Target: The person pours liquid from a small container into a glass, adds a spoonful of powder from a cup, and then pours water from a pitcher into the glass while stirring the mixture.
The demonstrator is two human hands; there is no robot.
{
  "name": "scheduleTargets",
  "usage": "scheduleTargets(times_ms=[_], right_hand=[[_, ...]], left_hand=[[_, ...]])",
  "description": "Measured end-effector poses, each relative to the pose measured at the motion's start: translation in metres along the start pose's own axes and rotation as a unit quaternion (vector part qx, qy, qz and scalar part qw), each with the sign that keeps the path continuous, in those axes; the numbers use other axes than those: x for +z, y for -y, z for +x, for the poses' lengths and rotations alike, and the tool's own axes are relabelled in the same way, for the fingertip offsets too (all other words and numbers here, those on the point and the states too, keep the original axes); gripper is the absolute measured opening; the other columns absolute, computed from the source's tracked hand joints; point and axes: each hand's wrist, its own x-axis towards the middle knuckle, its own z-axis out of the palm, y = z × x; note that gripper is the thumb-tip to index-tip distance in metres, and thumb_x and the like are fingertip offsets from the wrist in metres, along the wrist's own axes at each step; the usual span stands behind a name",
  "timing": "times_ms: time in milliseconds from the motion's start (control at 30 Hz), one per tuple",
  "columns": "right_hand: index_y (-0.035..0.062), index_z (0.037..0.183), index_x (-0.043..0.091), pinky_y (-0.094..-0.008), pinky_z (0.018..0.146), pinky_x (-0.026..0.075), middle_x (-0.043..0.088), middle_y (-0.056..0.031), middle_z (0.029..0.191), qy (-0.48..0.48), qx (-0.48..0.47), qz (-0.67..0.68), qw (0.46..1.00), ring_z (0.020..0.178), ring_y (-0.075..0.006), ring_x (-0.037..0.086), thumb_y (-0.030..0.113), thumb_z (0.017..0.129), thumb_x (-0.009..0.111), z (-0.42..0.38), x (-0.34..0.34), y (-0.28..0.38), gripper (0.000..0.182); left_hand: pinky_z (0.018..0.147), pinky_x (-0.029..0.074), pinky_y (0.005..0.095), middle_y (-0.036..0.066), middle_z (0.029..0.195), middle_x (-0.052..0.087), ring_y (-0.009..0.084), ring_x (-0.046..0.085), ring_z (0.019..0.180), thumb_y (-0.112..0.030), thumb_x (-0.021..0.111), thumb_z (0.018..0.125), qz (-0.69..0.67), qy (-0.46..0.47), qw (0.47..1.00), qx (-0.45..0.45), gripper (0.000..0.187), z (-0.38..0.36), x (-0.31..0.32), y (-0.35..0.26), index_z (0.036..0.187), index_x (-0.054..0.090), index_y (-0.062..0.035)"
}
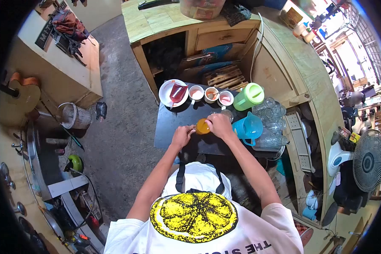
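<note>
Your right hand [218, 125] and left hand [183, 134] meet at the centre of the frame, both closed around an orange cup [202, 126] held just above the black tabletop [173, 122]. Just right of the cup stands a blue pitcher [249, 127], with a green pitcher [249, 96] above it. Along the tabletop's upper edge sit a white plate [167, 91] and three small cups [211, 95].

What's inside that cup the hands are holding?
The cup holds an orange liquid, filled near the rim. The left hand and right hand wrap its sides, so its lower part and base on the black tabletop are hidden.
</note>
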Motion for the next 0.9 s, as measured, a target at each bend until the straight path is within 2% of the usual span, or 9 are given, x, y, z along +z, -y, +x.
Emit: scheduleTargets(times_ms=[33, 233, 367, 433, 533, 633, 733, 833, 900], right_hand=[[0.0038, 0.078, 0.074, -0.0479, 0.074, 0.056, 0.073, -0.0174, 0.081, -0.021, 0.003, -0.002, 1.0, 0.081, -0.0351, 0.072, 0.023, 0.087, 0.069, 0.002, -0.004, 0.001, 0.022], [0.0032, 0.079, 0.074, -0.0484, 0.072, 0.057, 0.072, -0.0185, 0.081, 0.113, -0.009, -0.067, 0.991, 0.078, -0.0367, 0.072, 0.023, 0.087, 0.07, 0.0, -0.006, 0.001, 0.022], [0.002, 0.08, 0.074, -0.0497, 0.074, 0.057, 0.071, -0.0206, 0.078, 0.025, -0.003, -0.001, 1.0, 0.078, -0.0383, 0.072, 0.023, 0.086, 0.071, 0.0, 0.005, 0.002, 0.021], [0.0012, 0.082, 0.074, -0.0506, 0.075, 0.057, 0.071, -0.0221, 0.077, -0.013, -0.005, -0.006, 1.0, 0.078, -0.0395, 0.071, 0.023, 0.086, 0.071, 0.0, 0.002, 0.0, 0.022], [0.0015, 0.085, 0.075, -0.0511, 0.074, 0.056, 0.071, -0.0211, 0.08, 0.081, 0.028, -0.061, 0.994, 0.078, -0.0389, 0.071, 0.023, 0.088, 0.069, -0.002, -0.001, -0.002, 0.022], [0.0021, 0.084, 0.075, -0.05, 0.073, 0.056, 0.073, -0.0196, 0.082, 0.116, 0.005, -0.001, 0.993, 0.078, -0.0371, 0.072, 0.024, 0.089, 0.069, -0.005, 0.004, -0.004, 0.023], [0.0016, 0.082, 0.075, -0.0506, 0.073, 0.057, 0.072, -0.0209, 0.08, -0.015, 0.013, 0.036, 0.999, 0.079, -0.0376, 0.072, 0.023, 0.087, 0.069, -0.005, 0.008, -0.001, 0.023], [0.0004, 0.08, 0.074, -0.0527, 0.071, 0.054, 0.07, -0.0222, 0.078, -0.015, 0.035, -0.035, 0.999, 0.076, -0.0411, 0.069, 0.021, 0.086, 0.069, -0.005, 0.004, 0.0, 0.022], [0.002, 0.083, 0.075, -0.0525, 0.072, 0.055, 0.071, -0.0222, 0.08, 0.04, 0.039, -0.05, 0.997, 0.077, -0.0402, 0.07, 0.022, 0.087, 0.068, -0.008, 0.004, 0.002, 0.021]], left_hand=[[0.079, 0.054, 0.0496, 0.023, 0.095, 0.071, 0.0433, 0.069, 0.089, -0.016, 0.067, 0.095, 0.001, 0.002, 1.0, -0.006, 0.026, 0.0, 0.0, 0.0, 0.119, 0.073, -0.0119], [0.08, 0.054, 0.0498, 0.023, 0.095, 0.071, 0.0434, 0.069, 0.089, -0.017, 0.067, 0.095, -0.009, -0.012, 1.0, 0.007, 0.025, 0.0, 0.003, 0.002, 0.119, 0.073, -0.0124], [0.073, 0.054, 0.0445, 0.027, 0.095, 0.07, 0.0417, 0.071, 0.082, -0.013, 0.07, 0.093, -0.015, -0.02, 1.0, 0.007, 0.026, -0.001, -0.002, -0.005, 0.118, 0.073, -0.0045], [0.073, 0.054, 0.0444, 0.027, 0.096, 0.07, 0.0414, 0.071, 0.083, -0.013, 0.07, 0.093, -0.006, -0.018, 1.0, 0.004, 0.026, -0.001, -0.003, -0.008, 0.117, 0.073, -0.0047], [0.073, 0.053, 0.0444, 0.027, 0.096, 0.07, 0.041, 0.071, 0.083, -0.013, 0.07, 0.093, -0.004, -0.016, 1.0, -0.002, 0.026, -0.001, -0.002, -0.008, 0.118, 0.073, -0.0053], [0.072, 0.053, 0.0447, 0.027, 0.096, 0.07, 0.0411, 0.071, 0.083, -0.013, 0.07, 0.093, -0.011, -0.018, 1.0, 0.006, 0.027, -0.002, 0.0, -0.004, 0.118, 0.074, -0.0055], [0.077, 0.054, 0.0477, 0.024, 0.097, 0.071, 0.0422, 0.07, 0.088, -0.015, 0.068, 0.094, -0.013, -0.02, 1.0, -0.002, 0.025, 0.0, 0.002, -0.003, 0.118, 0.073, -0.0097], [0.079, 0.054, 0.0488, 0.023, 0.098, 0.071, 0.0425, 0.069, 0.091, -0.015, 0.068, 0.095, -0.009, -0.012, 1.0, -0.021, 0.025, 0.0, 0.001, -0.003, 0.119, 0.074, -0.0112], [0.08, 0.054, 0.0484, 0.023, 0.099, 0.071, 0.0423, 0.07, 0.092, -0.015, 0.068, 0.094, -0.003, -0.003, 1.0, -0.028, 0.025, 0.0, -0.002, -0.008, 0.119, 0.074, -0.0106]])
